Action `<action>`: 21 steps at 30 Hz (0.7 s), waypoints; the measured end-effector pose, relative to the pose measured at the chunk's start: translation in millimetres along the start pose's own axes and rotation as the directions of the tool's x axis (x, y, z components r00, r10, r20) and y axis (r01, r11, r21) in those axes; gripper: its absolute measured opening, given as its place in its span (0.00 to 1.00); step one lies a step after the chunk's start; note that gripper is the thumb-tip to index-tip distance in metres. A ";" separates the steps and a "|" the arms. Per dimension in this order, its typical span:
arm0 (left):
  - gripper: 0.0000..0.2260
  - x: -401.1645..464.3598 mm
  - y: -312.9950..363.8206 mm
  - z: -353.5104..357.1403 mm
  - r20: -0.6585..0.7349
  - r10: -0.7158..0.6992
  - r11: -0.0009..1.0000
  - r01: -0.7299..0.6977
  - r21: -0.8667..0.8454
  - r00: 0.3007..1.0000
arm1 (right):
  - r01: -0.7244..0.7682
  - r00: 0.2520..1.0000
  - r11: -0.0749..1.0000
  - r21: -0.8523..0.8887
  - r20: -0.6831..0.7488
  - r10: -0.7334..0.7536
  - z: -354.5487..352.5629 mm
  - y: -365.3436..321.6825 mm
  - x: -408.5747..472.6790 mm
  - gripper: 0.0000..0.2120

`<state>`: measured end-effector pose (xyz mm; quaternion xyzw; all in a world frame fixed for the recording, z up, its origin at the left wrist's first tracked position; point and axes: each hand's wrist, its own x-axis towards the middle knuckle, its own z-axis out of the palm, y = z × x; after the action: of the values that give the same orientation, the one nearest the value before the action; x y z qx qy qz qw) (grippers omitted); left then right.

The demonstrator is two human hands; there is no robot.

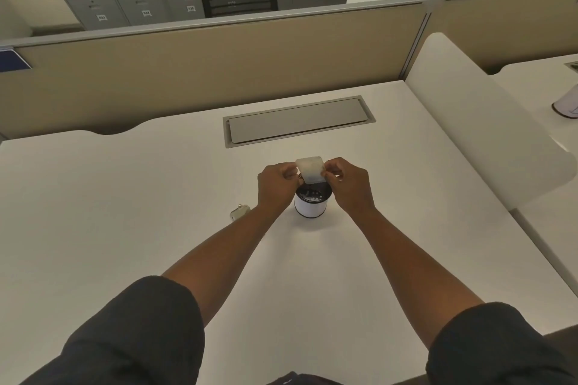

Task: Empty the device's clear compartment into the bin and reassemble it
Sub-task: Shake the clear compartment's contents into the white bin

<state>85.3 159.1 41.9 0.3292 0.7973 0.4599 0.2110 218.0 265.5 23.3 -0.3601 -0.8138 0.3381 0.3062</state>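
Note:
A small clear compartment (309, 169) is held tilted just above a little round bin (310, 207) with white sides and a dark rim. My left hand (276, 183) pinches its left edge and my right hand (347, 181) pinches its right edge. Small pale bits lie inside the bin. The rest of the device (239, 212), a small metallic piece, lies on the white desk (125, 197) to the left of the bin, partly hidden by my left wrist.
A grey cable hatch (297, 120) is set into the desk behind the bin. A beige partition (219, 66) runs along the back and a white curved divider (475, 122) stands on the right. Another white object (566, 105) stands on the neighbouring desk.

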 end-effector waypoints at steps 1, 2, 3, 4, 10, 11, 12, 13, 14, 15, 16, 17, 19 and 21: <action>0.09 0.4 -0.2 0.3 0.013 0.009 1.000 -0.009 0.011 1.000 | 0.010 1.000 1.000 0.001 0.003 -0.010 0.4 -0.3 -0.6 0.04; 0.08 0.5 -0.1 0.8 0.034 0.023 0.999 -0.024 0.030 0.999 | 0.016 1.000 1.000 0.001 0.006 -0.016 0.8 -0.5 -1.2 0.05; 0.07 0.9 0.2 1.4 0.046 0.038 0.998 -0.040 0.052 0.998 | 0.018 1.000 1.000 0.003 0.005 -0.018 1.1 -0.9 -1.4 0.05; 0.07 1.1 0.3 2.2 0.041 0.047 0.996 -0.050 0.072 0.998 | 0.017 1.000 1.000 0.006 0.004 -0.017 1.2 -1.0 -1.7 0.05; 0.07 4.0 -1.8 3.7 0.028 0.040 0.997 -0.041 0.058 0.999 | 0.031 0.999 0.999 0.018 0.017 -0.031 -0.1 -0.5 -2.8 0.05; 0.06 4.2 -1.5 3.2 0.025 0.023 0.999 -0.024 0.033 0.999 | 0.028 0.999 0.999 0.029 0.022 -0.028 -0.7 -0.9 -2.6 0.06; 0.05 4.4 -1.4 2.7 0.022 0.003 1.000 -0.003 -0.003 1.000 | 0.022 0.999 0.999 0.039 0.026 -0.023 -1.5 -1.7 -2.6 0.07; 0.04 4.7 -1.5 2.4 0.021 -0.019 0.999 0.020 -0.049 1.000 | 0.017 0.999 0.999 0.045 0.030 -0.018 -2.2 -2.5 -2.6 0.08; 0.04 5.0 -1.8 2.2 0.023 -0.046 0.993 0.048 -0.103 0.999 | 0.010 0.999 0.999 0.048 0.035 -0.012 -3.1 -3.1 -2.7 0.09; 0.04 4.9 -2.4 1.9 0.030 -0.078 0.983 0.082 -0.167 0.996 | 0.000 0.999 0.999 0.051 0.043 -0.002 -4.1 -3.9 -3.1 0.10; 0.04 4.0 -3.2 1.3 0.038 -0.112 0.965 0.118 -0.233 0.993 | -0.011 0.999 0.998 0.054 0.053 0.009 -5.0 -4.8 -4.0 0.10; 0.04 2.7 -3.9 -0.1 0.045 -0.143 0.945 0.150 -0.291 0.989 | -0.020 0.998 0.998 0.056 0.060 0.017 -5.8 -6.3 -5.3 0.09; 0.05 0.4 -5.5 -1.8 0.058 -0.190 0.911 0.198 -0.361 0.980 | -0.033 0.998 0.998 0.047 0.063 0.030 -6.7 -9.4 -7.2 0.08; 0.05 -3.6 -6.4 -4.6 0.068 -0.217 0.889 0.226 -0.398 0.974 | -0.043 0.997 0.999 0.032 0.065 0.041 -5.9 -14.8 -9.2 0.07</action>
<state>82.7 151.5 38.7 0.1908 0.7154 0.5835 0.3337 221.8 252.6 35.7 -0.3608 -0.8098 0.3695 0.2785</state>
